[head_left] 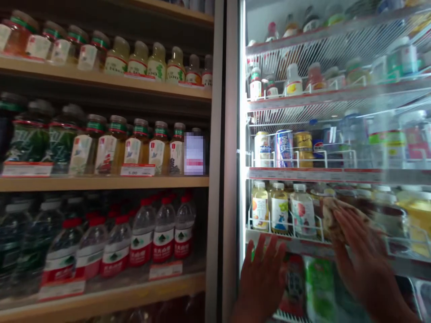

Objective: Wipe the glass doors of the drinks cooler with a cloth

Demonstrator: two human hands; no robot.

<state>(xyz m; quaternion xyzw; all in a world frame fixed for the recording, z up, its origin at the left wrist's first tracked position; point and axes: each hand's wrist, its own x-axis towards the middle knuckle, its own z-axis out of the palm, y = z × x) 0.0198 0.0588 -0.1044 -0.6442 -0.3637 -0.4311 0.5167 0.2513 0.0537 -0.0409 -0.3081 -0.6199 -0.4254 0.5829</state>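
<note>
My right hand (357, 251) lies over a crumpled brownish cloth (336, 217), fingers stretched along it and pressing it to what looks like the glass door (367, 112) of a drinks fridge. My left hand (264, 273) is raised at the lower left of the glass, its fingers apart and nothing in it. Whether its palm touches the glass I cannot tell. Behind the door, bottles with pictured labels (301, 211) stand on a wire-fronted shelf near the cloth. Below them, red and green packages (319, 287) are partly hidden by my hands.
Left of the fridge frame (232, 179) stands a wooden shelf unit (101, 183) with rows of bottled drinks. Red-capped water bottles (139, 237) fill its lower shelf, with price tags (138, 170) along the edges. Higher inside the fridge are cans (283, 146) and more bottles.
</note>
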